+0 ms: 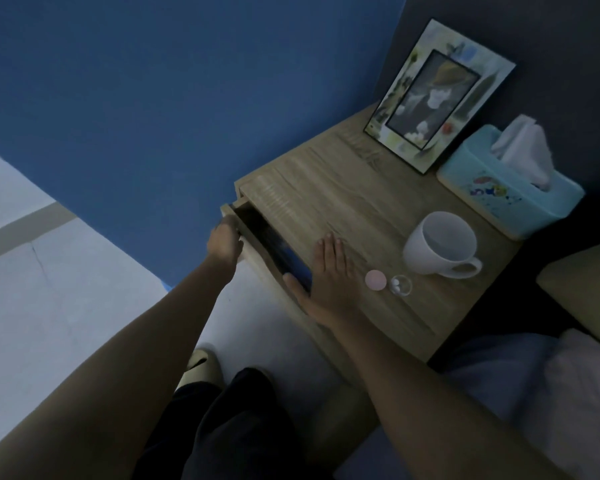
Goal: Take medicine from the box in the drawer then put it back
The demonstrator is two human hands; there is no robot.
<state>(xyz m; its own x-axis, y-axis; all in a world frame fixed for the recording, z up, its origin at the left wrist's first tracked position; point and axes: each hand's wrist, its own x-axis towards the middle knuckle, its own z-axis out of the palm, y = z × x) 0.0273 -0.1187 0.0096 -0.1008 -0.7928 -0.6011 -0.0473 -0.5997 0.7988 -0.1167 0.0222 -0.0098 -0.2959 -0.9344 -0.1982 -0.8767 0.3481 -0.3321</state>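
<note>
A: Which step is this?

B: The drawer (pixel 269 242) is barely open. The left hand (pixel 225 241) curls over its front edge; the right hand (pixel 328 278) lies flat, fingers spread, on the nightstand (pixel 368 216).

A: And the medicine box?

B: Hidden inside, I'd guess; too dark to tell. A small open jar (pixel 401 285) with white pills and its pink lid (pixel 375 280) sit just right of that hand. Next: move the drawer squarely.
</note>
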